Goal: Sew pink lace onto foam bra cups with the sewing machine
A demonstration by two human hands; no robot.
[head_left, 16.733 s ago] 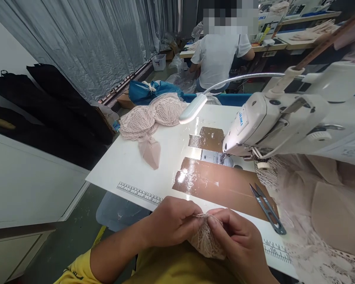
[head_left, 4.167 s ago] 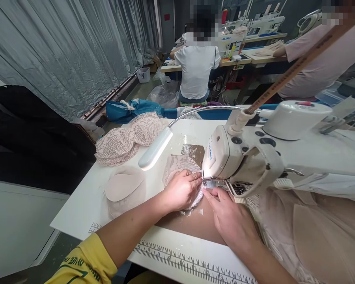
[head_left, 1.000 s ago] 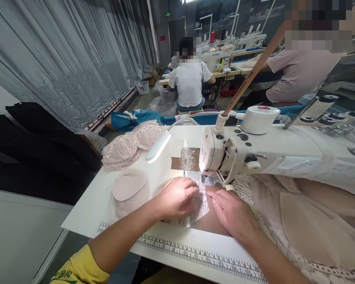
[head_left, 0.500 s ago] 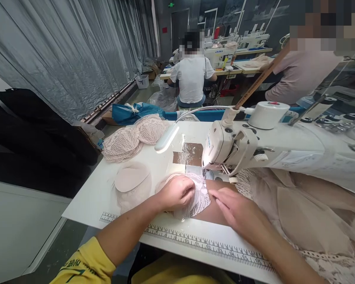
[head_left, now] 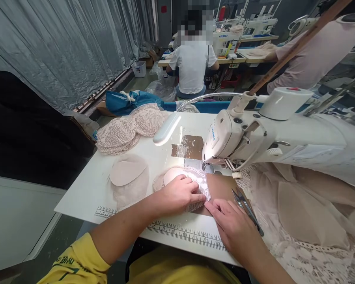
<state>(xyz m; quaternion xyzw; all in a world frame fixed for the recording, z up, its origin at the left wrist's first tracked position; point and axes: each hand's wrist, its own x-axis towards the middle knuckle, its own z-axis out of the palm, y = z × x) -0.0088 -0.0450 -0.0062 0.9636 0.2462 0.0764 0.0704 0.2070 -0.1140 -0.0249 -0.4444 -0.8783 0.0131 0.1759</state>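
A pale lace bra cup (head_left: 198, 179) lies on the sewing table, its far edge close to the needle area of a white sewing machine (head_left: 221, 136). Over the cup rests my left hand (head_left: 180, 193), fingers curled on the lace and thumb stretched to its right corner. The fingertips of my right hand (head_left: 232, 219) pinch that same corner, meeting the left thumb. Thread snips (head_left: 248, 211) lie just beyond my right hand, on a brown patch (head_left: 223, 187). The underside of the cup is hidden.
Left on the table are a sheer cup piece (head_left: 130, 179) and stacked lace cups (head_left: 118, 136). A lamp (head_left: 167, 128) stretches over the top. Beige lace fabric (head_left: 310, 209) heaps at the right. A ruler strip (head_left: 180, 232) runs along the front edge. Two people sit farther off.
My left thumb has extended to the lace's right corner. My right hand has come lower beside it, and the snips now show. The view has shifted slightly.
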